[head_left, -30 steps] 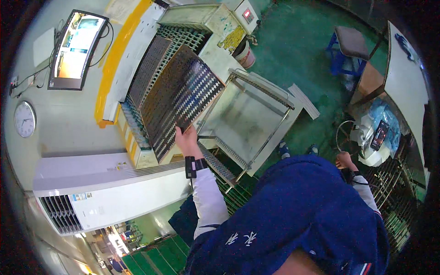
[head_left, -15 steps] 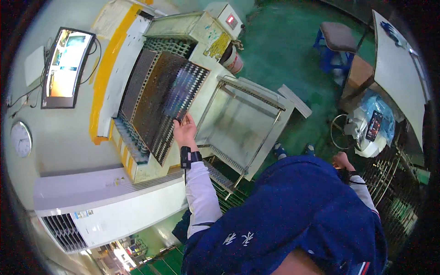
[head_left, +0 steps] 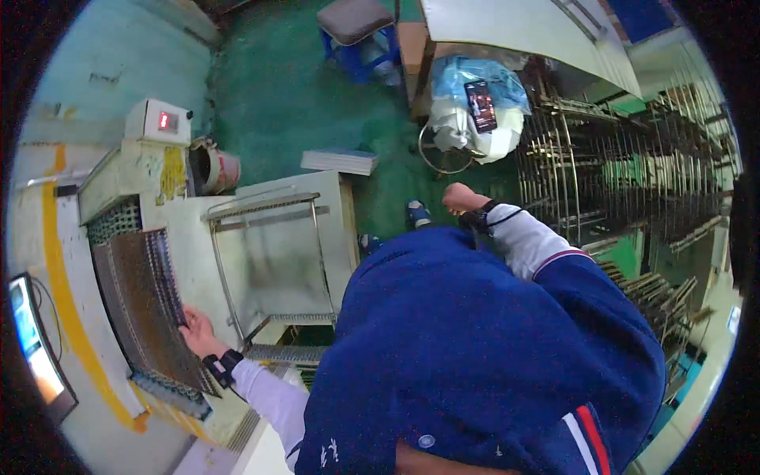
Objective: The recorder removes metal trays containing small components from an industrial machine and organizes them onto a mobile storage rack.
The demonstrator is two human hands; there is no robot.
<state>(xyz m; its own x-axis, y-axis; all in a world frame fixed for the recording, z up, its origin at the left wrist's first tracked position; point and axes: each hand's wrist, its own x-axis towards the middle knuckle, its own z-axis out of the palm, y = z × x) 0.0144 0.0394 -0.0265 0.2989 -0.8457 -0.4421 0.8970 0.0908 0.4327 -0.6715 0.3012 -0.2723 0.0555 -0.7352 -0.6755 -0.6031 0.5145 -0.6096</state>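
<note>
At the left, a dark brown patterned panel (head_left: 131,301) lies tilted on the roller conveyor of a machine, with a shiny bluish strip along its right side. My left hand (head_left: 202,332) is at the panel's right edge, its fingers bent and closed on that edge; the fingertips are partly hidden. My right hand (head_left: 461,199) hangs in the air in front of me, curled into a fist with nothing showing in it. Closest to that fist is a white bag (head_left: 499,142) with blue plastic, and a phone (head_left: 480,106) rests on top.
Between me and the machine stands a metal rack frame (head_left: 265,206) on a pale surface. A control box (head_left: 162,121) with a red display and a bucket (head_left: 218,168) are beyond. Metal racks (head_left: 570,170) crowd the right. A stool (head_left: 356,39) stands far off.
The view has swung right, so the machine and screen sit farther left and more racks show. My left hand stays at the panel's edge; my right hand remains a fist.
</note>
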